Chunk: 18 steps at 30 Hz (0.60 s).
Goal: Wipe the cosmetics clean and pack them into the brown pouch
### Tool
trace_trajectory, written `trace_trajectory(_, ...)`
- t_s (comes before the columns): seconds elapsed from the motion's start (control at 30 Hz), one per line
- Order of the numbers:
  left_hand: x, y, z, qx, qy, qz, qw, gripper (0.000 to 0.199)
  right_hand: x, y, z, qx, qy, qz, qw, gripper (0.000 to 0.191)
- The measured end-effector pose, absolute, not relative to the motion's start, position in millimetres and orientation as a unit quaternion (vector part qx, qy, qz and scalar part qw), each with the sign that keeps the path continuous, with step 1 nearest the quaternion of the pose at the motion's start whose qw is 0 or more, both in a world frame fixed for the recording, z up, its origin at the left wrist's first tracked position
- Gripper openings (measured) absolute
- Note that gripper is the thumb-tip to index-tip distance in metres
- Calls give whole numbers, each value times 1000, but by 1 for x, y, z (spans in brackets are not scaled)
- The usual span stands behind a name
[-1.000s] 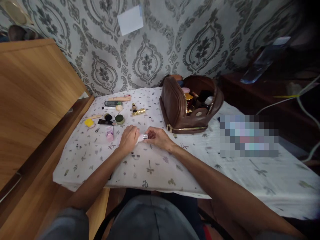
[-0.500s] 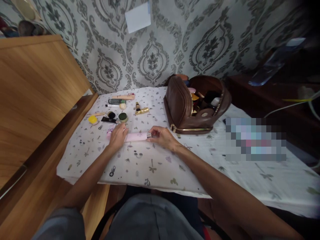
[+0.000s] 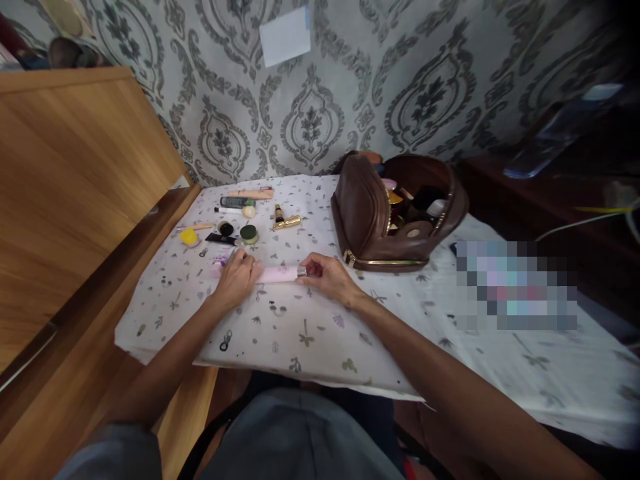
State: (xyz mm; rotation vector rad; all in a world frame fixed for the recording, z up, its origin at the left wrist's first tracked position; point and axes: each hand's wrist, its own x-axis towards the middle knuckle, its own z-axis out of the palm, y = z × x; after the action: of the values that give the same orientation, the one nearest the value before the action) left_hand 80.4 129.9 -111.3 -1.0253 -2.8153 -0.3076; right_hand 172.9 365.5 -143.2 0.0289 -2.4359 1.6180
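Since the frame one second earlier, the left hand [image 3: 240,275] had slid leftward, uncovering most of a pink tube [image 3: 277,274], while the right hand [image 3: 330,277] had kept its place at the tube's silver cap [image 3: 301,271].

Head view, looking down: the tube lay low over a white patterned cloth [image 3: 300,360], in front of the wearer and between the two hands; whether it touched the cloth could not be told. Its long axis ran from left to right, roughly in line with the table's near edge, with the capped end pointing right.

Right thumb and fingers were pinched together on the cap. The left hand covered the tube's other end; how tightly its fingers closed was hidden.

To handle the tube well, it would probably help to steady the body with a light left hold, avoid squeezing, and keep the right pinch in line with the tube.

A smaller purple-and-pink tube [image 3: 218,265] sat just left of the left hand, and a black tube [image 3: 220,238] lay behind it. Beyond the right hand stood an open brown bag [image 3: 357,207].
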Motion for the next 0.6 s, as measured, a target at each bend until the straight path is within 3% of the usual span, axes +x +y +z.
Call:
trace_trajectory(0.07, 80, 116, -115, -386, -913, -131, 30, 40, 173, 366, -143, 12, -830, 547, 108, 23)
trace_trajectory(0.2, 78, 89, -119, -457, -872, -165, -50, 65, 173, 367, -145, 18, -832, 543, 111, 24)
trace_trajectory(0.6, 101, 98, -98, -393, -899, -193, 15, 33, 175, 361, -150, 5, -847, 514, 135, 23)
